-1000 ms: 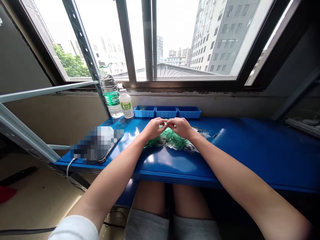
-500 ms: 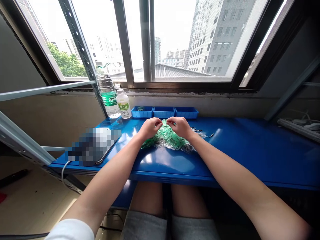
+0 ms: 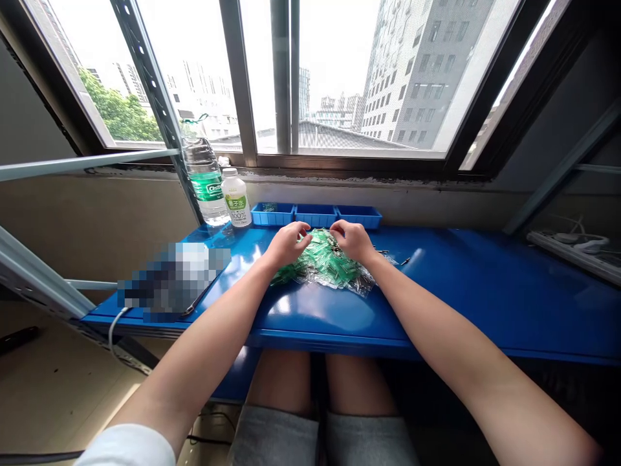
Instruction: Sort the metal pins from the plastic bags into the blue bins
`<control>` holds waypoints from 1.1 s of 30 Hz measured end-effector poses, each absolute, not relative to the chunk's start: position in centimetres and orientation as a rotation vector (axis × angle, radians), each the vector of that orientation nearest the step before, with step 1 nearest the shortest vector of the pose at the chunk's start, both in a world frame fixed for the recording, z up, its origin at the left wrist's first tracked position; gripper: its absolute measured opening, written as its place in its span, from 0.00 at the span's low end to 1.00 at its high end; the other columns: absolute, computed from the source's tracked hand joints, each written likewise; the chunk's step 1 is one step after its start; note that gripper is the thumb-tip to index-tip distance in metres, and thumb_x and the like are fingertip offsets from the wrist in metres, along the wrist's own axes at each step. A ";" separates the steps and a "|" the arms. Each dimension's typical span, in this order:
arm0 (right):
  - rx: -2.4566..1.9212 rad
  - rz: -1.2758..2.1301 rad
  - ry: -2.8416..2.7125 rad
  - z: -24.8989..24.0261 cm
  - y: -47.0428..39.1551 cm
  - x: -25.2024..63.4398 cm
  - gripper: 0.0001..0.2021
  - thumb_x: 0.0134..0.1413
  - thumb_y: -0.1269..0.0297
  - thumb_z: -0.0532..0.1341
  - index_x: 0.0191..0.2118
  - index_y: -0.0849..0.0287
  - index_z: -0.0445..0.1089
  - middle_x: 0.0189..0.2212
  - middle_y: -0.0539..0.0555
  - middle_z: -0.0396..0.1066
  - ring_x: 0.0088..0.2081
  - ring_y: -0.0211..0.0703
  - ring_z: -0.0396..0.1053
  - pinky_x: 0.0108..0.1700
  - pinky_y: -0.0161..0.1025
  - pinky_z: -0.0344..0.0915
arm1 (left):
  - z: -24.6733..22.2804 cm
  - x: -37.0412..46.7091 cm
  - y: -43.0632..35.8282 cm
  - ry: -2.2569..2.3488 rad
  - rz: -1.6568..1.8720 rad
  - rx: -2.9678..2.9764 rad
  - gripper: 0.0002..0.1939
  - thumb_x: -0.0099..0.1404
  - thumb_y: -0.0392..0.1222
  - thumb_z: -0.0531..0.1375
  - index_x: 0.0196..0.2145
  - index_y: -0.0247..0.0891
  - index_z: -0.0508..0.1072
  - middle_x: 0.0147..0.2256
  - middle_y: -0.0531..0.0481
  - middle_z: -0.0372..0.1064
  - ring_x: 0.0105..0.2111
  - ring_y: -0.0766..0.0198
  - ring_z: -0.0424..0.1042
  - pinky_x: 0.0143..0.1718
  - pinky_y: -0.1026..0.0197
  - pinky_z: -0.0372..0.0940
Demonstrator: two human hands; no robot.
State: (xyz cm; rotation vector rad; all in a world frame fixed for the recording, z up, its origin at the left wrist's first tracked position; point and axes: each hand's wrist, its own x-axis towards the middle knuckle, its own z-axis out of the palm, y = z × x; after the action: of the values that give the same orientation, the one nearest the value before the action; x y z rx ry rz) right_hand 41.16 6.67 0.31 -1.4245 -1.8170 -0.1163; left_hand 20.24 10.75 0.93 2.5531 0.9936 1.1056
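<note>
Heap of green pieces [image 3: 323, 259] between left hand [image 3: 290, 246] and right hand [image 3: 356, 243], on a blue counter [image 3: 485, 291].
Left thumb and fingers stand apart; whether the right's pinch anything, I cannot tell. Just beyond both sit three blue bins [image 3: 315, 219]; farther off, leftward of the left hand, a white bottle [image 3: 236, 199] and a larger clear bottle [image 3: 207, 188].

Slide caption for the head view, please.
Left hand and right hand apart at a green pile on a blue table, blue bins behind.
</note>
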 end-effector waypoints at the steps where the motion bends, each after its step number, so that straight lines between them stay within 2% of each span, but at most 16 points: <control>1: -1.485 -0.127 -1.742 0.2 6.9 41.8 0.09 0.57 0.64 0.57 0.35 0.59 0.74 0.29 0.55 0.76 0.31 0.44 0.72 0.33 0.36 0.62 | 0.9 20.2 10.9 1.011 1.104 2.551 0.16 0.63 0.46 0.55 0.44 0.36 0.71 0.36 0.46 0.73 0.33 0.62 0.70 0.37 0.59 0.65; 8: -1.832 -0.097 -1.197 -0.8 8.5 47.9 0.09 0.54 0.64 0.56 0.31 0.59 0.73 0.30 0.59 0.76 0.34 0.48 0.72 0.41 0.41 0.64 | 0.7 19.9 11.5 1.231 1.102 2.477 0.12 0.61 0.42 0.55 0.40 0.35 0.74 0.37 0.45 0.73 0.36 0.59 0.70 0.41 0.58 0.65; 12: -1.932 -0.108 -0.972 -0.8 9.2 50.0 0.07 0.51 0.64 0.58 0.29 0.59 0.73 0.31 0.61 0.75 0.36 0.50 0.70 0.42 0.42 0.65 | 0.7 19.8 11.6 1.358 1.114 2.414 0.11 0.60 0.39 0.54 0.38 0.37 0.75 0.38 0.45 0.73 0.38 0.59 0.71 0.42 0.59 0.65; 19: -1.966 -0.063 -0.811 -1.5 10.7 51.5 0.08 0.49 0.62 0.61 0.24 0.58 0.70 0.29 0.62 0.73 0.37 0.52 0.69 0.43 0.45 0.64 | 0.9 20.0 11.3 1.374 1.078 2.405 0.11 0.61 0.39 0.54 0.37 0.37 0.75 0.38 0.44 0.73 0.38 0.59 0.71 0.43 0.58 0.65; 27: -1.894 -0.058 -0.712 -2.8 11.9 53.0 0.05 0.44 0.64 0.63 0.22 0.58 0.73 0.26 0.59 0.74 0.40 0.51 0.69 0.44 0.43 0.65 | 0.8 20.1 11.2 1.377 1.041 2.410 0.12 0.60 0.40 0.54 0.37 0.36 0.75 0.39 0.43 0.72 0.39 0.57 0.71 0.43 0.57 0.65; 30: -1.830 0.003 -0.653 -3.0 12.3 53.3 0.05 0.43 0.65 0.64 0.22 0.59 0.73 0.21 0.56 0.72 0.32 0.47 0.71 0.40 0.41 0.67 | 0.7 20.1 11.3 1.388 1.022 2.408 0.12 0.60 0.40 0.54 0.37 0.36 0.75 0.39 0.43 0.72 0.39 0.57 0.71 0.43 0.57 0.65; 33: -1.763 0.092 -0.666 -3.0 12.6 53.4 0.05 0.46 0.65 0.62 0.25 0.61 0.73 0.18 0.53 0.71 0.22 0.41 0.68 0.32 0.39 0.68 | 0.7 20.1 11.3 1.395 1.012 2.409 0.12 0.60 0.41 0.54 0.37 0.36 0.75 0.39 0.43 0.72 0.38 0.57 0.71 0.43 0.57 0.65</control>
State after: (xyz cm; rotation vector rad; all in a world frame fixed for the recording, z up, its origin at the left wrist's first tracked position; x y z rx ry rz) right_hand 53.42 12.64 -3.01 -1.7632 -0.6655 0.0917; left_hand 20.10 11.34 0.74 2.4095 1.3953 1.0121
